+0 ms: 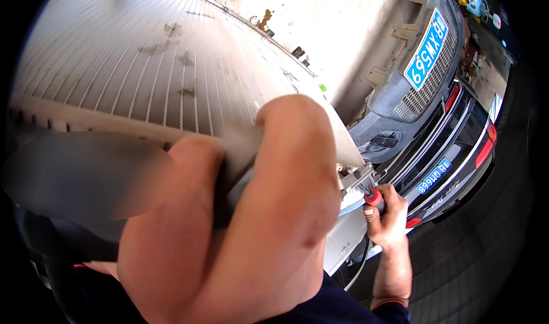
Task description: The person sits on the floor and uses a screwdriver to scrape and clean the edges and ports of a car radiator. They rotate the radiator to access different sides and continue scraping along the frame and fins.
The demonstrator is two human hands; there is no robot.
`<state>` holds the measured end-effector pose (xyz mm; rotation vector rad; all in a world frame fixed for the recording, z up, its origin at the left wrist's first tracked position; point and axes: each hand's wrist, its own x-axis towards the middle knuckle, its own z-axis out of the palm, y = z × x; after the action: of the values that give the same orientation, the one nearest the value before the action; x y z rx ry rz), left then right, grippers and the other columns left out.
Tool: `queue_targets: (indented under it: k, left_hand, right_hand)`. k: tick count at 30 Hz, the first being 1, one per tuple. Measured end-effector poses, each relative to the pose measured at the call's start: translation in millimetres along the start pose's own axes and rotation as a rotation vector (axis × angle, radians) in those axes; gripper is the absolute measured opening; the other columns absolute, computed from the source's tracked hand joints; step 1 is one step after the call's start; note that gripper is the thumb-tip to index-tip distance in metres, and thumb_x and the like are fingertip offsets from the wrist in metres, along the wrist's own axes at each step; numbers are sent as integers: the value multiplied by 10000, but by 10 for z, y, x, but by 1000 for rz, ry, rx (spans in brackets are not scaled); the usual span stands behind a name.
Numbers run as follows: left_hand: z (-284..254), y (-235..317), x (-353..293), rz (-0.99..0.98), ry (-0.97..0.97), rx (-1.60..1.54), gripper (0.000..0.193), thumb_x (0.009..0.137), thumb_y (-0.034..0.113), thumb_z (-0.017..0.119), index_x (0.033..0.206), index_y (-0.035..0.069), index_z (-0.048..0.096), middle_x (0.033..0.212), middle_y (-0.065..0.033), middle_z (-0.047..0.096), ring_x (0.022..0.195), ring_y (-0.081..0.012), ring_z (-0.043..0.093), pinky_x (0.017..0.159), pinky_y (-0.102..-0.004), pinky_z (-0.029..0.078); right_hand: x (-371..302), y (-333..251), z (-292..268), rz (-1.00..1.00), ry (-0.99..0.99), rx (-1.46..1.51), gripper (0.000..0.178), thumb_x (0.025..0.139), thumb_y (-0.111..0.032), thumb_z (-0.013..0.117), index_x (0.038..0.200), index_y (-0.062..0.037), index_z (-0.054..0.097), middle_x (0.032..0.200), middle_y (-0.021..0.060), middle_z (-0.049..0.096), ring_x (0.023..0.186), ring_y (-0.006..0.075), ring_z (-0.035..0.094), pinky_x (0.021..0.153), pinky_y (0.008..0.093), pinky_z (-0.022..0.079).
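Very large and close to the camera, my left hand [251,227] has its thumb and a bent finger curled toward each other. A blurred greyish thing [240,144] shows between their tips; its kind is unclear. Lower right, my right hand [390,218] wraps round a screwdriver [373,199] with a red and dark handle. Its metal shaft points up and left, toward a pale metal bracket [357,178] at the edge of a broad ribbed panel [143,55]. Where the shaft's tip ends is too small to tell. The panel is whitish and darkly stained.
A loose grey bumper [383,104] with a blue licence plate [426,50] stands beyond the panel. Right of it is a dark car [457,152] with red tail lights. A pale concrete floor [326,15] lies behind. At left, a blurred grey oval [86,175] hides what is there.
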<state>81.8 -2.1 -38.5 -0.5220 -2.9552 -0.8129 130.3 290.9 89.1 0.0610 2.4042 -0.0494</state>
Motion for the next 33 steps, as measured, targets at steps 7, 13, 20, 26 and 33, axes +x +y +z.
queue_targets:
  k: [7, 13, 20, 26, 33]
  left_hand:
    - [-18, 0, 39, 2, -44, 12, 210, 717, 110, 855, 823, 9, 704, 930, -144, 673, 991, -286, 632, 819, -399, 570]
    - [-92, -100, 133, -55, -89, -83, 203, 689, 94, 839, 800, 2, 697, 887, -133, 666, 946, -291, 641, 759, -381, 569]
    - [158, -368, 215, 195, 160, -104, 194, 645, 84, 815, 756, -5, 684, 817, -114, 652, 892, -287, 653, 695, -360, 558]
    - [311, -473, 144, 283, 346, -80, 187, 606, 75, 795, 718, -12, 673, 756, -97, 640, 846, -284, 663, 640, -342, 549]
    - [275, -431, 188, 327, 419, -47, 180, 577, 68, 779, 689, -16, 666, 709, -83, 631, 810, -281, 671, 594, -326, 540]
  right_hand:
    - [-30, 23, 62, -15, 96, -18, 507, 905, -473, 729, 1000, 8, 603, 813, 176, 639, 660, 378, 637, 619, 411, 516]
    - [-150, -92, 463, 55, 525, -166, 468, 905, -452, 736, 978, -18, 576, 794, 121, 606, 641, 302, 615, 613, 353, 500]
    - [-217, -425, 474, 312, 427, -7, 582, 879, -548, 741, 951, 6, 576, 755, 122, 620, 622, 248, 621, 604, 333, 502]
    - [-126, -461, 271, 339, 126, 297, 752, 876, -736, 642, 859, 9, 543, 718, 32, 542, 674, 139, 511, 635, 300, 420]
    - [-2, -132, 48, 489, -466, 1049, 624, 915, -627, 687, 960, -26, 524, 689, 10, 516, 581, 67, 430, 523, 225, 306]
